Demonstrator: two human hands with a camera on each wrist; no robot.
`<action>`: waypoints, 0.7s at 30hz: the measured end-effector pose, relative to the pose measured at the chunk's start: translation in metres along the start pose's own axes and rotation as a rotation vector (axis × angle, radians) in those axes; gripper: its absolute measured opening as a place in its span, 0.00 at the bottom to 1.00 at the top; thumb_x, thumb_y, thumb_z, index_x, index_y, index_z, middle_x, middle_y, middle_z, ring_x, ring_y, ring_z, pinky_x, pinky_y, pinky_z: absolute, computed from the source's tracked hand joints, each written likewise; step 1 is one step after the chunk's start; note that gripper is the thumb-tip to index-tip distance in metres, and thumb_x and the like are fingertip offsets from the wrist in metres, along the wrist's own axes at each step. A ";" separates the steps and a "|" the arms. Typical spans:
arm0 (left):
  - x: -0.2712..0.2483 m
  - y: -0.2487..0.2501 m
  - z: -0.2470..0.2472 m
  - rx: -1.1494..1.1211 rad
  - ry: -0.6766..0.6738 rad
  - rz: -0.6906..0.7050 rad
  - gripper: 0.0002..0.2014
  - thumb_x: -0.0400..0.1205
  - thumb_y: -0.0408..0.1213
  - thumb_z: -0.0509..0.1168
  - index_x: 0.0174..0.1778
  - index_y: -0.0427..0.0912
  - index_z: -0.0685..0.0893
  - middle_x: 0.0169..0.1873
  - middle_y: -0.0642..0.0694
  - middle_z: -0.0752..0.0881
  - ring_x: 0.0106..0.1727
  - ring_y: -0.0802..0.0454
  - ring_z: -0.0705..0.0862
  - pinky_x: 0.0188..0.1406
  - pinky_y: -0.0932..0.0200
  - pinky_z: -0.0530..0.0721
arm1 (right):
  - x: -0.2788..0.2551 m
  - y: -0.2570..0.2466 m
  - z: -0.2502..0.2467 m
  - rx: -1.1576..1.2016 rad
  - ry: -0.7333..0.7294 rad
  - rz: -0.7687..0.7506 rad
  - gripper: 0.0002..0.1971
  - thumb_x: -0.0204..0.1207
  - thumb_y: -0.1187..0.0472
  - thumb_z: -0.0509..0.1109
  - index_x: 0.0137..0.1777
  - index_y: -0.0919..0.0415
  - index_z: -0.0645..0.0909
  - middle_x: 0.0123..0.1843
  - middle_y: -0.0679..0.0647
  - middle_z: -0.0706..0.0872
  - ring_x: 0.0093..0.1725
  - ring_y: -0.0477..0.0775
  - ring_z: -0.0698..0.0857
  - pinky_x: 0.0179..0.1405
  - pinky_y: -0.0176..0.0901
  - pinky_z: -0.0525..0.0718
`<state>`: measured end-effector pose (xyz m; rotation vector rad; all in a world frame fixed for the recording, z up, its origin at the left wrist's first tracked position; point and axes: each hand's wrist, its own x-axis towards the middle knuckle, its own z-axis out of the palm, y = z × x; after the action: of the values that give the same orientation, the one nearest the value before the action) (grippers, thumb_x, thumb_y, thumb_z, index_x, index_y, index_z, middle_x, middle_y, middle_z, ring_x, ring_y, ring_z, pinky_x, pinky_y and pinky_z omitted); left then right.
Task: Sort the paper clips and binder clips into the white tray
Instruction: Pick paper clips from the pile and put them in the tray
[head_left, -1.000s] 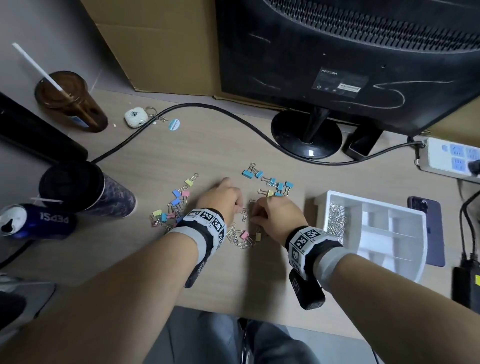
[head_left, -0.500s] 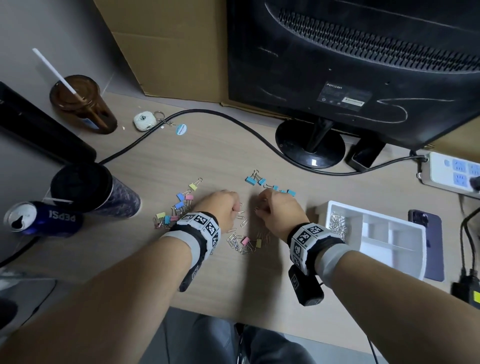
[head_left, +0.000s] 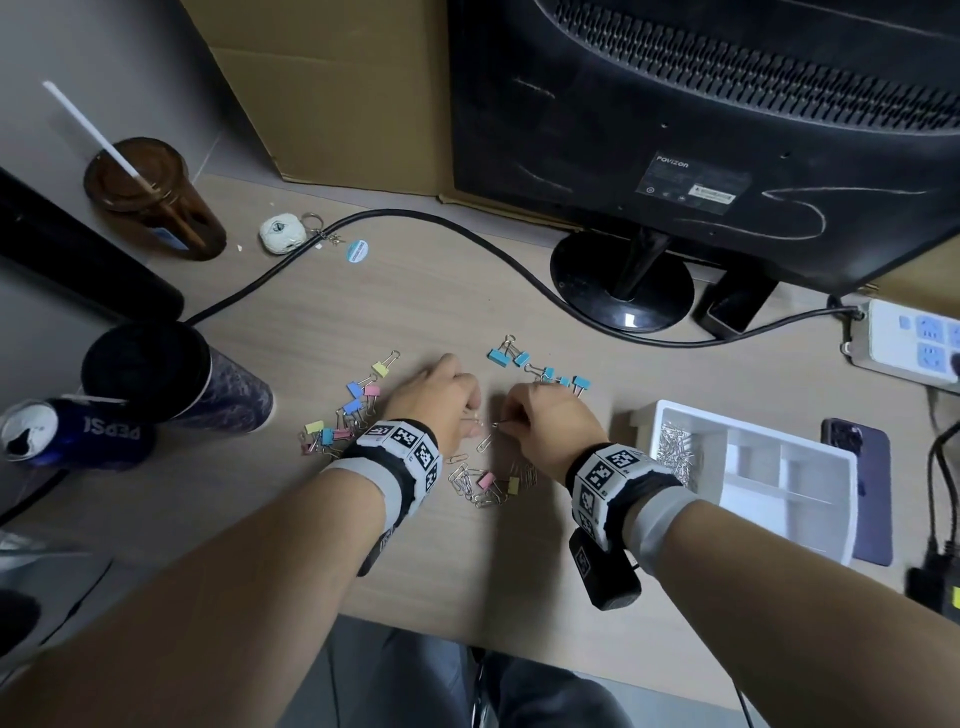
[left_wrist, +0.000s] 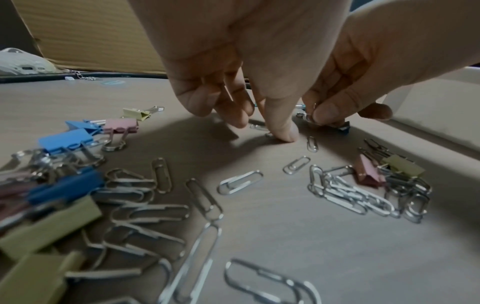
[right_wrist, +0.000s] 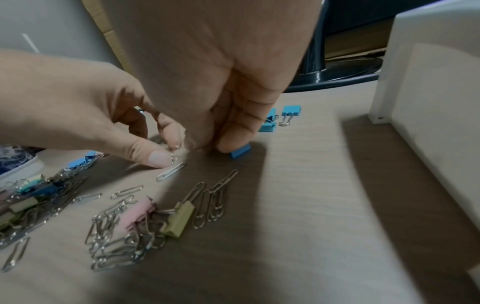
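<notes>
Silver paper clips (head_left: 474, 486) and pastel binder clips (head_left: 347, 415) lie loose on the wooden desk. Both hands work close together over them. My left hand (head_left: 474, 422) has its fingers curled down and pinches a paper clip (right_wrist: 174, 158) against the desk with thumb (left_wrist: 284, 132) and forefinger. My right hand (head_left: 508, 423) pinches a few paper clips (left_wrist: 307, 117); a blue binder clip (right_wrist: 240, 152) lies under its fingertip. To the right stands the white tray (head_left: 841, 486), with a heap of paper clips (head_left: 675, 448) in its left compartment.
A monitor stand (head_left: 621, 283) and black cable (head_left: 415, 217) lie behind the clips. A dark tumbler (head_left: 171, 374), Pepsi can (head_left: 78, 431) and brown cup (head_left: 156, 200) stand at the left. A phone (head_left: 860, 493) and power strip (head_left: 914, 343) lie at the right.
My right hand has edged away from me, up against the blue binder clips. My left hand stays beside it over the loose paper clips.
</notes>
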<state>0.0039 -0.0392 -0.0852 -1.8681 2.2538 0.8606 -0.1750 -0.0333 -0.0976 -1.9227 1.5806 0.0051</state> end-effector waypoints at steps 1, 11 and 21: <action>0.001 0.001 -0.002 -0.006 -0.011 0.002 0.09 0.78 0.50 0.75 0.45 0.53 0.83 0.53 0.54 0.74 0.52 0.51 0.81 0.44 0.56 0.77 | 0.000 0.000 -0.001 0.030 0.007 -0.020 0.02 0.75 0.58 0.74 0.45 0.51 0.84 0.44 0.50 0.88 0.48 0.55 0.85 0.50 0.50 0.85; -0.003 -0.012 -0.001 0.076 -0.074 -0.051 0.07 0.84 0.40 0.69 0.42 0.52 0.77 0.51 0.52 0.79 0.51 0.49 0.83 0.43 0.54 0.82 | -0.002 -0.012 -0.002 -0.028 -0.067 -0.153 0.08 0.73 0.59 0.74 0.50 0.48 0.91 0.45 0.47 0.92 0.47 0.52 0.87 0.50 0.39 0.84; -0.029 -0.022 0.001 -0.165 -0.015 -0.047 0.09 0.85 0.35 0.65 0.59 0.49 0.85 0.55 0.54 0.83 0.56 0.51 0.84 0.54 0.59 0.81 | -0.004 -0.025 0.002 -0.169 -0.150 -0.209 0.04 0.74 0.67 0.72 0.44 0.59 0.87 0.49 0.54 0.84 0.47 0.57 0.84 0.48 0.49 0.86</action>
<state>0.0312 -0.0150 -0.0819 -1.9656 2.1808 1.0789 -0.1527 -0.0268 -0.0861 -2.1568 1.3117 0.1964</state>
